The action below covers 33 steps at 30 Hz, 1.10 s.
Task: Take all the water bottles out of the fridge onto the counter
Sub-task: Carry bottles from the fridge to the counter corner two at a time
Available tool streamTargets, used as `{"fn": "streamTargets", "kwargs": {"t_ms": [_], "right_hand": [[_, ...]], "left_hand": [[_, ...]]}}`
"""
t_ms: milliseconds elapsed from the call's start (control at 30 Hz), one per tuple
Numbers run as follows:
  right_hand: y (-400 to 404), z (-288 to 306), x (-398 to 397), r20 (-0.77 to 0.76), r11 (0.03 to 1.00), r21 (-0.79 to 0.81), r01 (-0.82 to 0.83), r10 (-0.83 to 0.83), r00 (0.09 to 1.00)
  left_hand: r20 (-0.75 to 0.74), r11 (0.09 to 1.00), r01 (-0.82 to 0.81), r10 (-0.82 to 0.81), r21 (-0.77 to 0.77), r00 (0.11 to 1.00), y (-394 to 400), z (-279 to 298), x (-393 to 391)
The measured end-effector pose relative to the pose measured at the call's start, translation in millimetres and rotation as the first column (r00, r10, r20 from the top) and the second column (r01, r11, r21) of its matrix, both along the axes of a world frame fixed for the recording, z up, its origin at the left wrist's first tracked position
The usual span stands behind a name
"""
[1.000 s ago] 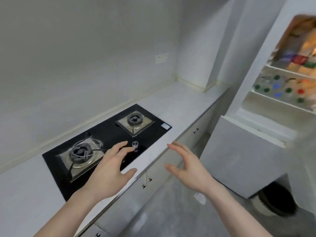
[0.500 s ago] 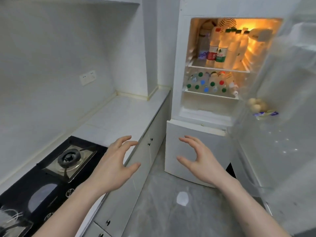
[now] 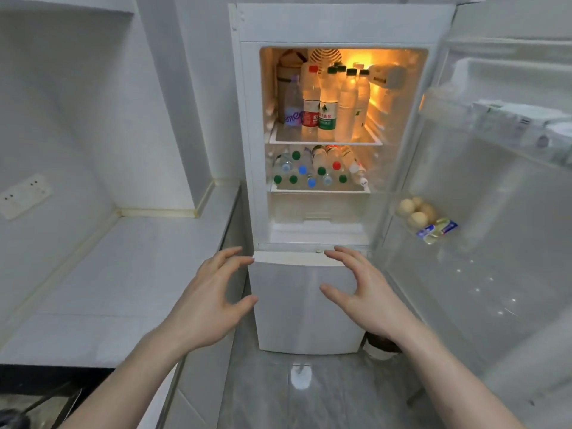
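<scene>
- So the water bottles are all in the fridge [image 3: 309, 23], which stands wide open with its light on, straight ahead of and above both sets of fingers.
- Upper shelf: the standing bottles [image 3: 328, 103] are packed upright in a bunch, red cap on one, dark green caps on the rest, plus a smaller purple-label bottle [image 3: 292, 103] off on their left.
- Shelf under that: the lying bottles [image 3: 315, 168] are stacked on their sides, caps facing out, a mix of green, blue, red and white caps. Can't get a clean count, they overlap too much.
- Left hand [image 3: 207, 301] hangs out in front of the fridge's lower left corner, fingers spread and loosely curved, thumb out, holding nothing.
- Right hand [image 3: 368, 298] is the mirror of it in front of the closed lower door [image 3: 297, 308], fingers fanned and slightly bent, empty too. The fingertips sit near that door's top edge, but I can't tell if they touch it.
- The bench [image 3: 123, 274] runs along left of the left fingers, pale stone top, meeting the fridge side at the far corner.
- Right of the right fingers the open door [image 3: 483, 212] swings out, with a few eggs [image 3: 414, 210] and some small packets [image 3: 438, 230] in a door rack.
- A wall socket [image 3: 24, 195] sits on the tiles above the bench, far left.
</scene>
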State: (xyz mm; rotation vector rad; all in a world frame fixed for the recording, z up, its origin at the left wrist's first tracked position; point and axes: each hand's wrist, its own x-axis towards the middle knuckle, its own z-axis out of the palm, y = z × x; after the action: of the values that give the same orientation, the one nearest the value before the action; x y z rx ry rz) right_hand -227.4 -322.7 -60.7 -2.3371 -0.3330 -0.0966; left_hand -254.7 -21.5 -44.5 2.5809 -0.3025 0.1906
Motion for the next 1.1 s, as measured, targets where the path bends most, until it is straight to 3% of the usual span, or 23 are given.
{"fn": "streamTargets", "kwargs": {"t_ms": [233, 533, 933, 1100], "right_hand": [[18, 10, 59, 0.032, 0.989, 0.043, 0.145, -0.146, 0.989], [7, 30, 123, 0.082, 0.967, 0.063, 0.248, -0.253, 0.964], [-13, 69, 312, 0.194, 0.949, 0.220, 0.227, -0.270, 0.943], [-28, 94, 397, 0.195, 0.898, 0.349, 0.269, -0.350, 0.916]], "left_hand": [[0.005, 0.988, 0.153, -0.153, 0.031, 0.988, 23, 14, 108], [0.053, 0.954, 0.296, -0.298, 0.045, 0.953, -7, 38, 219], [0.150, 0.965, 0.262, -0.257, -0.018, 0.955, -69, 93, 387], [0.201, 0.969, 0.248, -0.243, -0.002, 0.949, -103, 122, 450]]}}
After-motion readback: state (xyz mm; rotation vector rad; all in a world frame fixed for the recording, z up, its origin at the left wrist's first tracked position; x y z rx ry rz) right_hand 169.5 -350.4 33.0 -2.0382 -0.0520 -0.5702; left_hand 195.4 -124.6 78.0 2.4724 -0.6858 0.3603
